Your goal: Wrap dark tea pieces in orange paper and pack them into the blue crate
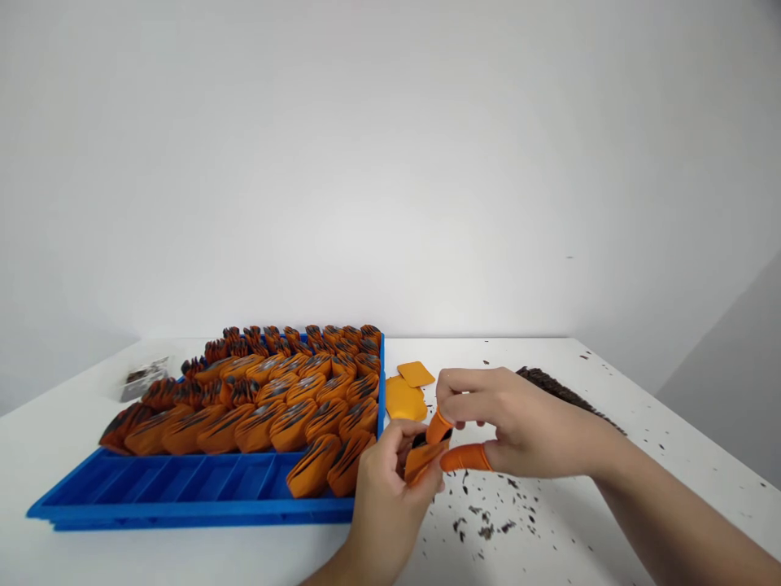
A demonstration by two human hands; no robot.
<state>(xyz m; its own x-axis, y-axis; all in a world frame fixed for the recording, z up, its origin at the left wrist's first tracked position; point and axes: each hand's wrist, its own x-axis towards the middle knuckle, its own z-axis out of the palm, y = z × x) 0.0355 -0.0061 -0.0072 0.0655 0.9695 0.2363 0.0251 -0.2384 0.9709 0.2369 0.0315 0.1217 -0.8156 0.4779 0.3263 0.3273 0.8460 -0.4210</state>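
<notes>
My left hand (pixel 390 488) is closed around a small orange pouch (pixel 421 462), whose dark mouth faces up. My right hand (pixel 500 419) wears orange finger covers on its thumb and index finger. That index finger reaches down at the pouch's opening while the thumb rests against its near side, so the rim sits between them. How deep the fingertip goes is hidden. To the left, a blue compartment tray (pixel 201 511) carries many similar orange pouches (pixel 256 427) with dark edges, standing in rows.
Behind my hands lie flat orange pouches (pixel 406 400), one squarish piece (pixel 416 373) on top. A row of dark, flaky strips (pixel 558 389) lies right. Dark crumbs (pixel 486 531) litter the white table (pixel 549 541). A clear bag (pixel 143 378) sits behind the tray, left.
</notes>
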